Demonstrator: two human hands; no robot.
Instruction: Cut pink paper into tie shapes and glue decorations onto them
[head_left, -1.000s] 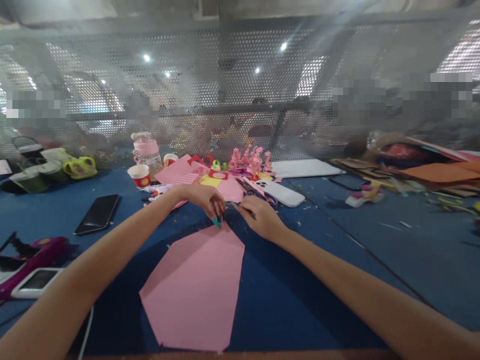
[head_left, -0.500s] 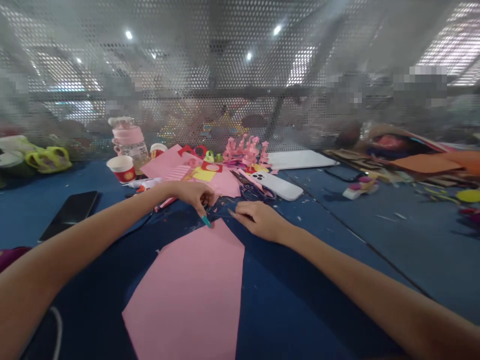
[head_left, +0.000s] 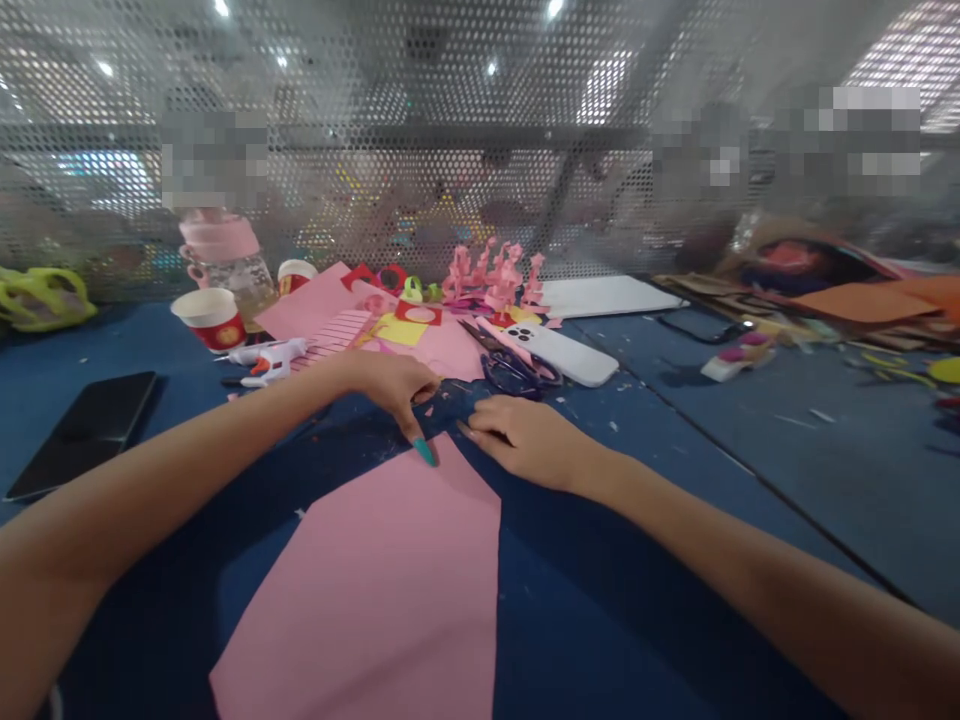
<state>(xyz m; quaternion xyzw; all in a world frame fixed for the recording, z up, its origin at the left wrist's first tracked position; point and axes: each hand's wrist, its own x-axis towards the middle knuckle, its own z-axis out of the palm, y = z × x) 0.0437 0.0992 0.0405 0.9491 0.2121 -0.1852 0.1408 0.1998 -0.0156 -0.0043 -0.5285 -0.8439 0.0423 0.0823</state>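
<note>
1. Behind the blue desk [head_left: 577,620] stands a grey perforated screen [head_left: 360,110], with lamps shining through it; what is farther is too blurred for telling.
2. On the desk, in front of the person, lies the pink sheet [head_left: 375,580], flat and with several straight-cut corners. Its near part goes out of view.
3. Left hand [head_left: 397,395] is at the far end of the sheet. Its thumb, with a teal nail, rests on the surface near the tip, and the fingers are bent inward. Whether any finger goes under the edge, I cannot tell.
4. Right hand [head_left: 529,440] is just beside the far right edge, half closed, with fingers loosely curled. I cannot tell if it has hold of some small thing.
5. Beyond the hands lie scissors [head_left: 495,350], a white phone [head_left: 577,355] and a glue gun [head_left: 277,360]; a paper cup [head_left: 217,325] stands near the glue gun.
6. By my judgement, the sheet is light and a little stiff, like thick paper. It probably slides easily and creases if pinched hard. Better hold is along a long side, thumb above and fingers below, because the pointed corners may bend.
</note>
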